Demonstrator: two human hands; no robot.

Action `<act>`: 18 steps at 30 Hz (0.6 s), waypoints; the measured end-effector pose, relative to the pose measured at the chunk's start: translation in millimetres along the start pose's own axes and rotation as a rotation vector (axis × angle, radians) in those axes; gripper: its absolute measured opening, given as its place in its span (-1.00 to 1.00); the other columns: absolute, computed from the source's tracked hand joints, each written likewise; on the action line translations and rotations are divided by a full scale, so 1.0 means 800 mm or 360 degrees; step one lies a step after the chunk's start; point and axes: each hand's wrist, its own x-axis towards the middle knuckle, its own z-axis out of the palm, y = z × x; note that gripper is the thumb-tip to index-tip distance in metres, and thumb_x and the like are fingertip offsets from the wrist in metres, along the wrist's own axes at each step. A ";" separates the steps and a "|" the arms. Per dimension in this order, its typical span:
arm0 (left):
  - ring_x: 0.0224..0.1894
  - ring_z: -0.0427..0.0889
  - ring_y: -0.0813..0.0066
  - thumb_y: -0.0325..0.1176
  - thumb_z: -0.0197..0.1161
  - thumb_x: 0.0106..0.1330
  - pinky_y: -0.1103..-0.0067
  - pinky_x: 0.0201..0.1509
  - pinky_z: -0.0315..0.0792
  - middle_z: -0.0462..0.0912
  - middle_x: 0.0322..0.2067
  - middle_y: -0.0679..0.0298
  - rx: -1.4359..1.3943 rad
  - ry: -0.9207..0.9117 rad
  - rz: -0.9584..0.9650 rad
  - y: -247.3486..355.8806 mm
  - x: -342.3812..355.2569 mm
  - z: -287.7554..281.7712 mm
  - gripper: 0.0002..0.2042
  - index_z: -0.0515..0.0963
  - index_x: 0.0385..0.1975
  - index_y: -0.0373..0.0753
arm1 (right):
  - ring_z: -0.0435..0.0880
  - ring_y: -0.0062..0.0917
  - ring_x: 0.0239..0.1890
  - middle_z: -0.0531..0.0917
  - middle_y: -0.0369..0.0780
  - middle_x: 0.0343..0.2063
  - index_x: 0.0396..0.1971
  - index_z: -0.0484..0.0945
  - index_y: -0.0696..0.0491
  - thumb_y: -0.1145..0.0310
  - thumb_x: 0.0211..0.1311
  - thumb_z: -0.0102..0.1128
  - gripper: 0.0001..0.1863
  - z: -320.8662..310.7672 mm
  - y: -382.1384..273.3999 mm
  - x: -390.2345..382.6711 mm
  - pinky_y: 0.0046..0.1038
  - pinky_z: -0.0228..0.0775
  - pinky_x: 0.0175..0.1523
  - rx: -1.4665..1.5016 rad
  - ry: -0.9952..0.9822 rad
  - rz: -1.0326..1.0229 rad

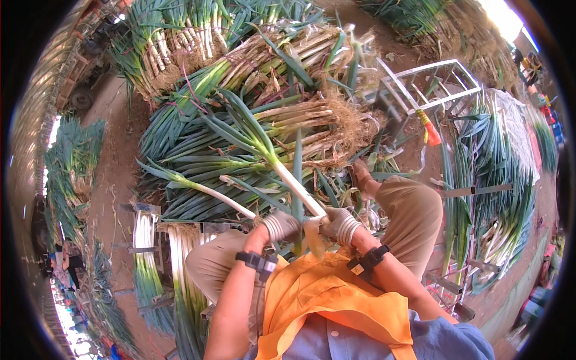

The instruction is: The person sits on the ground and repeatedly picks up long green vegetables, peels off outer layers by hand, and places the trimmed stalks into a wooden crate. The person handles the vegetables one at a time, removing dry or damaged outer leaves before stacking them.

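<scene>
My right hand, in a pale glove with striped cuff, is closed around the white lower end of a large green onion. The onion slants up and left, its green leaves spread over the pile. A pale strip of peeled skin hangs beside my right fingers. My left hand, gloved too and slightly blurred, is closed beside it; a long green onion leaf stands upright from its fingers. Another green onion lies to the left, its white end close to my left wrist.
A big heap of green onions, roots rightward, lies in front of my knees. A metal frame with an orange tag stands far right. Green onions rest on racks at right and left. Tied bundles stand behind.
</scene>
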 end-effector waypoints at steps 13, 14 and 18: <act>-0.64 0.35 0.68 -0.18 0.09 0.31 0.60 -0.50 0.31 0.43 -0.60 0.48 -0.2310 0.1060 0.1358 0.105 -0.049 -0.156 -0.74 0.45 -0.10 -0.16 | 0.51 -0.43 -0.08 0.51 -0.19 -0.09 -0.06 0.46 -0.01 0.32 0.16 0.12 -0.68 -0.018 -0.117 -0.037 -0.45 0.40 -0.09 -0.0244 0.0108 -0.0724; -0.64 0.36 0.66 -0.20 0.11 0.30 0.58 -0.49 0.32 0.44 -0.60 0.46 -0.2282 0.1188 0.1329 0.112 -0.060 -0.163 -0.74 0.45 -0.10 -0.16 | 0.48 -0.37 -0.03 0.47 -0.17 -0.03 -0.07 0.47 -0.04 0.35 0.11 0.13 -0.67 -0.021 -0.149 -0.049 -0.40 0.39 -0.07 -0.0752 0.0408 -0.1076; -0.67 0.35 0.62 -0.20 0.20 0.24 0.53 -0.54 0.32 0.44 -0.64 0.44 -0.2103 0.1665 0.1198 0.163 -0.109 -0.182 -0.77 0.48 -0.18 -0.13 | 0.37 -0.23 0.12 0.39 -0.22 0.09 -0.25 0.54 -0.13 0.28 -0.12 0.19 -0.69 -0.021 -0.178 -0.046 -0.24 0.27 0.08 -0.1294 0.0617 -0.1798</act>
